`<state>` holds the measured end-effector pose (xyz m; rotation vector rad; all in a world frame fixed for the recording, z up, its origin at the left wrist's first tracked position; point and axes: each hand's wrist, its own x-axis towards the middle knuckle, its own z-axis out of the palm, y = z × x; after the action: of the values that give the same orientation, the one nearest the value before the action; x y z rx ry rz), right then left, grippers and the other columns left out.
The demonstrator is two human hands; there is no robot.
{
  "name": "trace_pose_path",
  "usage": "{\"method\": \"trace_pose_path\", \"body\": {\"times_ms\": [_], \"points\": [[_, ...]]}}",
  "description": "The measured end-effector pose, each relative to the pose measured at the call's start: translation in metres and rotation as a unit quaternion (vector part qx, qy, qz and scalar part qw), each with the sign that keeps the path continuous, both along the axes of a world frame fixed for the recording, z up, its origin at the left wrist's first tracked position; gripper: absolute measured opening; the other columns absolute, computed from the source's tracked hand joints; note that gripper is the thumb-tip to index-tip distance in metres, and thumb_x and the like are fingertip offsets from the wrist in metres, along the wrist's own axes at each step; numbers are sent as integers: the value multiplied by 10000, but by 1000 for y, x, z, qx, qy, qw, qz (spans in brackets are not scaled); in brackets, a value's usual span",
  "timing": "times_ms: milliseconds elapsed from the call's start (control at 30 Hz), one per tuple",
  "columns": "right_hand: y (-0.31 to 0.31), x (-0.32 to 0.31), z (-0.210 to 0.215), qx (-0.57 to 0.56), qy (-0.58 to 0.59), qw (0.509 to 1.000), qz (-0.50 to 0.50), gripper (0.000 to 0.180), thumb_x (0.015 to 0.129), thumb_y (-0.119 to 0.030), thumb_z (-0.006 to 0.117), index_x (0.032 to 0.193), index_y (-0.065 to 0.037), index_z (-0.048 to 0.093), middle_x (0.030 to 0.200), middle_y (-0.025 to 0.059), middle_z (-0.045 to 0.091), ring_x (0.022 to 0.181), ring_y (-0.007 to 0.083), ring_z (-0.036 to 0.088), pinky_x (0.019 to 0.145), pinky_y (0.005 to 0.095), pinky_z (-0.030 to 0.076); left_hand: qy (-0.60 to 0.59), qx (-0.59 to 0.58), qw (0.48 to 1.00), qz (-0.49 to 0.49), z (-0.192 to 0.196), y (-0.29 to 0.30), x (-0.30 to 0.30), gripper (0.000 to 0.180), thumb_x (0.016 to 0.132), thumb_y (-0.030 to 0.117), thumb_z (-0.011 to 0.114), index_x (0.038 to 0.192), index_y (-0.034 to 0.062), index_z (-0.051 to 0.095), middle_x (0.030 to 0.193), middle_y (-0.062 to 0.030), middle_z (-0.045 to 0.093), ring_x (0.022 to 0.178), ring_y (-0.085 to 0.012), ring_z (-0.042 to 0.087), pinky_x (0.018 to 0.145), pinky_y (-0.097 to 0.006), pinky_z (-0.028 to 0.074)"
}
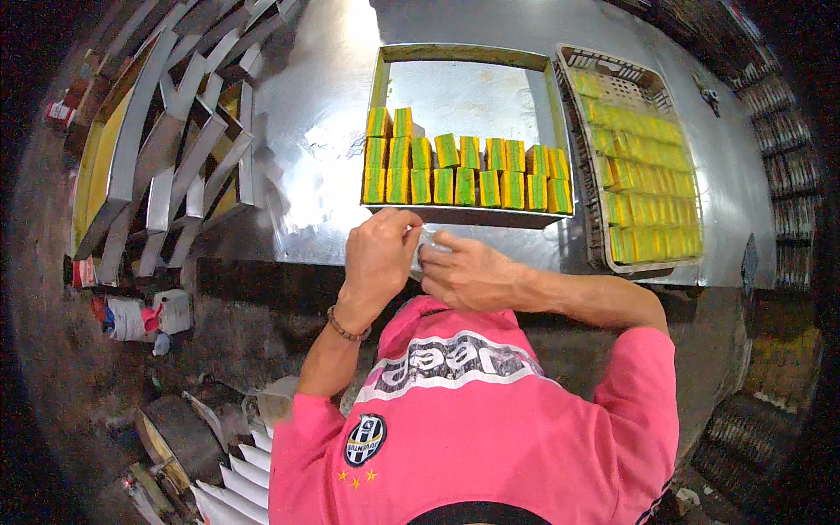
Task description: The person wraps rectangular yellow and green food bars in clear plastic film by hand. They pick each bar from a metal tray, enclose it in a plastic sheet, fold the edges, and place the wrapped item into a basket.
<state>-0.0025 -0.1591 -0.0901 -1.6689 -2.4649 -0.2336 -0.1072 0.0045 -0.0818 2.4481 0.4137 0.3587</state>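
Just in front of my chest, at the near edge of a shallow metal tray [472,214], my two hands are close together. My left hand [378,249] pinches a small piece of clear plastic film [426,236] between thumb and fingertips. Curled fingers of my right hand [468,273] grip the same film from the other side. What the film encloses, if anything, I cannot make out. Beyond my hands, green-and-yellow layered cake slices [442,185] stand upright in rows along the near part of the tray, with bare metal behind them.
To the right, a plastic crate [588,175] holds several rows of green-and-yellow slices. Empty metal trays [162,197] are stacked crosswise at the left. All stand on a shiny metal table [302,166]. A small dark tool [707,94] lies at the far right.
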Motion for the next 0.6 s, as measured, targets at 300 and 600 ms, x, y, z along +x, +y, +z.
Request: {"method": "trace_pose_path", "body": {"times_ms": [300, 600], "points": [[33, -11, -26, -55, 10, 990, -132, 258, 872, -264, 609, 1057, -158, 755, 955, 16, 741, 1105, 230, 643, 1010, 630, 392, -12, 78, 994, -82, -4, 11, -5, 119, 913, 129, 649, 973, 65, 729, 937, -153, 702, 858, -366, 696, 746, -472, 555], [58, -18, -39, -102, 98, 971, -192, 339, 968, -270, 574, 1244, -123, 703, 1379, 91, 635, 1293, 259, 595, 1101, 784, 268, -223, -6, 975, 8, -7, 35, -37, 209, 908, 162, 710, 1092, 63, 722, 939, -107, 702, 865, -302, 687, 797, -424, 550]]}}
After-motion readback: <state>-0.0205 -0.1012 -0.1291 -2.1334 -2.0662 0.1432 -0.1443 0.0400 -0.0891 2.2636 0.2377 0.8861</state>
